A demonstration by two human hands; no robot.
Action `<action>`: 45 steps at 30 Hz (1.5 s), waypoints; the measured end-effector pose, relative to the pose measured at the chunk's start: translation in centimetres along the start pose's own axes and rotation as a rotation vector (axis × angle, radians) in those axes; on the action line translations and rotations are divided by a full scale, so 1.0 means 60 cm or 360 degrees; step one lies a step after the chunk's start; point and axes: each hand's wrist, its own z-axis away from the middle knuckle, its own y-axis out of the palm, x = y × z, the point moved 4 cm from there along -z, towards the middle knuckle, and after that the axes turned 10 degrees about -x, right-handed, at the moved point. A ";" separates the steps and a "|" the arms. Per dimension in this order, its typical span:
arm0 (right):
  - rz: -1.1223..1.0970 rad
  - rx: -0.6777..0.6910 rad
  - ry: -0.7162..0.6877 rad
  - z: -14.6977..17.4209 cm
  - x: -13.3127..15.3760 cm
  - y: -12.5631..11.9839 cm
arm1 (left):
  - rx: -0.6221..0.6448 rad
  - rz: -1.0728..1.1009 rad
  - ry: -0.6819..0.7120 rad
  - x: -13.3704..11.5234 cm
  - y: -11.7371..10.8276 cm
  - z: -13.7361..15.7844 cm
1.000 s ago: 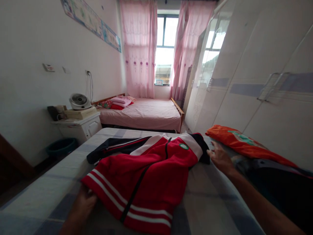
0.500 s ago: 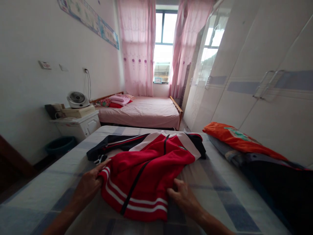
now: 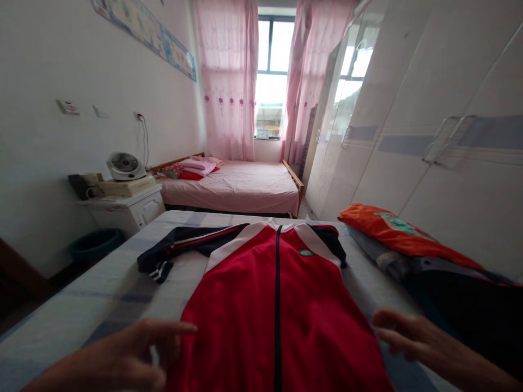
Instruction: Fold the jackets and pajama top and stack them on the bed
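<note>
A red zip jacket (image 3: 245, 305) lies face up on a bed (image 3: 118, 305) with a checked sheet, its collar at the far end. It has white shoulder bands, navy sleeves and a black zip running straight down the middle; the hem is out of view. My left hand (image 3: 126, 354) is at the jacket's left edge, index finger stretched over the red cloth and thumb apart. Beside the right edge, my right hand (image 3: 425, 340) has its fingers extended and holds nothing visible. Both hands are somewhat blurred.
Folded clothes, with an orange garment (image 3: 392, 228) on top, lie at the bed's right side. White wardrobe doors (image 3: 457, 190) stand behind them. At the left are a cabinet (image 3: 126, 209) with a small fan (image 3: 126, 165) and a bin (image 3: 96, 244). A pink bed (image 3: 241, 182) stands beyond.
The jacket's bunched front has been drawn toward me and now lies flatter, its zip straight. My hands have moved nearer and farther apart, and their fingers have come off the hem.
</note>
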 end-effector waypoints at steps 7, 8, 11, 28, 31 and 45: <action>0.0415 -0.0884 -0.0288 -0.220 0.007 -0.038 | -0.0666 -0.1056 0.0335 -0.099 -0.035 -0.276; 0.0466 -0.0912 -0.0269 -0.247 0.006 -0.040 | -0.0708 -0.1156 0.0290 -0.095 -0.037 -0.308; 0.0517 -0.0874 -0.0217 -0.307 -0.007 -0.033 | -0.0753 -0.1261 0.0077 -0.060 -0.039 -0.371; 0.0669 -0.1576 -0.0038 -0.313 0.109 -0.164 | -0.1278 -0.1469 -0.0092 -0.063 -0.167 -0.318; 0.0705 -0.1859 -0.0287 -0.294 0.187 -0.152 | -0.1175 -0.1476 0.0192 -0.087 -0.103 -0.296; 0.0676 -0.0683 -0.1556 -0.091 0.171 0.194 | -0.0640 -0.0679 0.0538 -0.029 0.074 -0.188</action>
